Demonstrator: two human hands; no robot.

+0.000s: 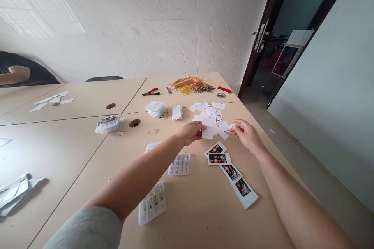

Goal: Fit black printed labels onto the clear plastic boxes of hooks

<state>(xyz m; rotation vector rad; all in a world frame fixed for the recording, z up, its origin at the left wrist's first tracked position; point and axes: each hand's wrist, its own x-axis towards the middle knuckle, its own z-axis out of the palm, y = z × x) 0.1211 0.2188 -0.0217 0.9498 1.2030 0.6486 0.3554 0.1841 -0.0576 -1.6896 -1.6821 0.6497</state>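
My left hand (191, 133) is closed on a white card (208, 128), held up over a loose spread of white cards (210, 111). To its right, my right hand (244, 134) pinches a small white piece (233, 125) between thumb and fingers at the edge of the spread. Nearer to me lie several black-printed cards (219, 158) in a fanned row. Clear plastic boxes with compartments, one (179, 164) partly behind my left forearm and another (152, 203) closer, hold small items.
Farther back are a stack of white packets (155, 109), red-handled pliers (151, 92) and a bundle of copper-coloured strands (191, 83). Clear boxes (107, 124) sit left of a table hole (134, 123). A person's arm (16, 74) shows at the far left.
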